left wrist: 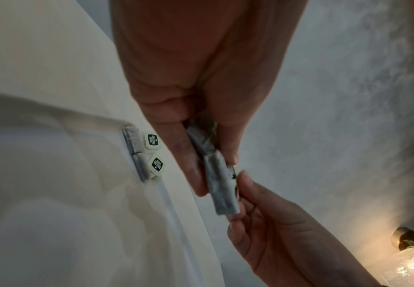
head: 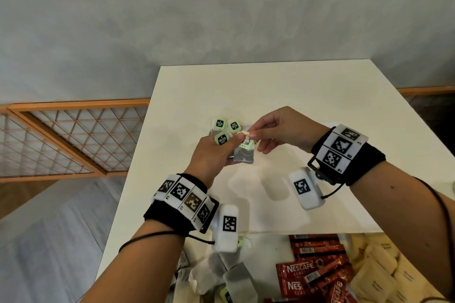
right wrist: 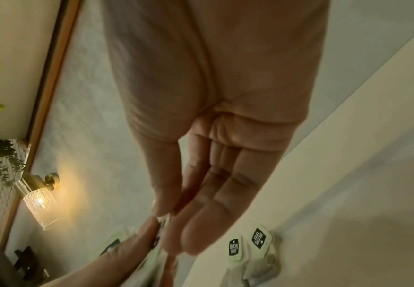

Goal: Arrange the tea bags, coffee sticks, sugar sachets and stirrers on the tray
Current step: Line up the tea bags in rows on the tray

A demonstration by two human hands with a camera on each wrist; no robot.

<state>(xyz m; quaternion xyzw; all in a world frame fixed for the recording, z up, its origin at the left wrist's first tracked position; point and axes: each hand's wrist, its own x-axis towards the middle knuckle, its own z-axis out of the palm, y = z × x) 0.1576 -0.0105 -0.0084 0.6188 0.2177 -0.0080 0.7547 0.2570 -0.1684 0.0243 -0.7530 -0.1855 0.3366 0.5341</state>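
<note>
My left hand [head: 230, 149] grips a grey tea bag [head: 244, 155] between thumb and fingers, above the white tray [head: 295, 216]. My right hand [head: 251, 134] pinches that bag's green tag [head: 246, 141] with thumb and forefinger. In the left wrist view the tea bag [left wrist: 223, 191] stands edge-on between my left hand's fingers [left wrist: 189, 165], and the right hand's fingertips [left wrist: 246, 181] touch its end. Three tea bags [head: 225, 129] with green tags lie at the tray's far left corner, just beyond my hands. Two of those tea bags [right wrist: 250, 248] show in the right wrist view.
Off the tray's near edge lie heaps of loose tea bags [head: 234, 278], red coffee sticks [head: 317, 268] and beige sugar sachets [head: 376, 270]. The table's left edge [head: 128, 179] drops to the floor beside an orange lattice panel [head: 73, 140]. A lit wall lamp [right wrist: 40, 202] hangs behind.
</note>
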